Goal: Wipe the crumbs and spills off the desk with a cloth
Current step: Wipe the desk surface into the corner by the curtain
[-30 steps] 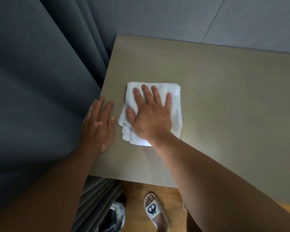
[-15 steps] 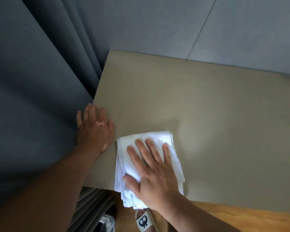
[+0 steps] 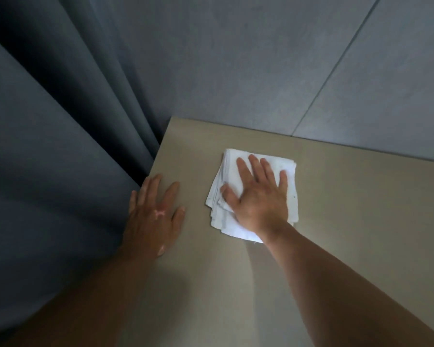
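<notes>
Pressing flat on the folded white cloth [image 3: 256,191] with the right hand [image 3: 259,199], palm down, 4 fingers [image 3: 257,166] spread apart and pointing toward the wall [image 3: 261,71], thumb splayed off to the left over the layered edges. Gripping nothing, only pinning the cloth to the desk [image 3: 348,221] by pressure. Lying near the far left corner of the desk, just short of the back edge, long axis running roughly away from the body. Resting the left hand [image 3: 156,216] flat and empty on the desk's left edge beside the curtain [image 3: 48,159], fingers loosely apart, near the cloth but not touching it. Leaving most unwiped surface, by judgement, to the right and toward the body, so likely calling for a pull back or a sweep rightward under the nearer right hand. Showing 1 dark speck on the cloth's right side; no crumbs clearly visible on the desk.
</notes>
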